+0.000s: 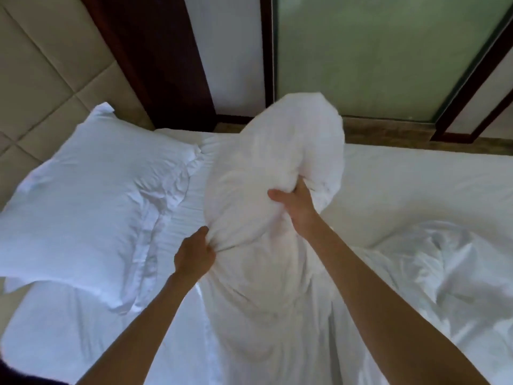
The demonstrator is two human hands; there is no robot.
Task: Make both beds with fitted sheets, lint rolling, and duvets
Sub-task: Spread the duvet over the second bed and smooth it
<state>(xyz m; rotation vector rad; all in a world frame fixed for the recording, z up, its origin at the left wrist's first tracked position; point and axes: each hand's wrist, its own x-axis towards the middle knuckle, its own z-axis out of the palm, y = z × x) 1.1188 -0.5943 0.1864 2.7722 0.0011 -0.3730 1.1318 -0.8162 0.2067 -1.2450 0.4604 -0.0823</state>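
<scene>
Both hands are on a puffy white pillow [274, 168] held up over the middle of the bed [402, 176], roughly halfway between the near and far edges. The left hand [194, 254] has its fingers pinched tight on a bunch of the white fabric at the pillow's lower left, and you can see the cloth gathering into creases right where it's clamped. The right hand [298, 202] is higher up and digs into the right side of the pillow, thumb sticking out to the left, the other fingers buried in the stuffing (so it's clearly squeezing, not just resting there). The top of the pillow is blurry.

Below the hands the white cloth hangs straight down toward the near edge of the bed; I can't tell if that's the pillow's own case or a separate sheet.

A second pillow [88, 195] lies flat at the left end of the bed, up against the padded beige headboard [41, 65], its case fairly wrinkled along the right side. A crumpled white duvet [444, 268] is bunched up at the right near corner. The fitted sheet [416, 173] looks smooth along the far edge, past which there's a dark wood frame [155, 51] and a frosted glass panel [374, 51].
</scene>
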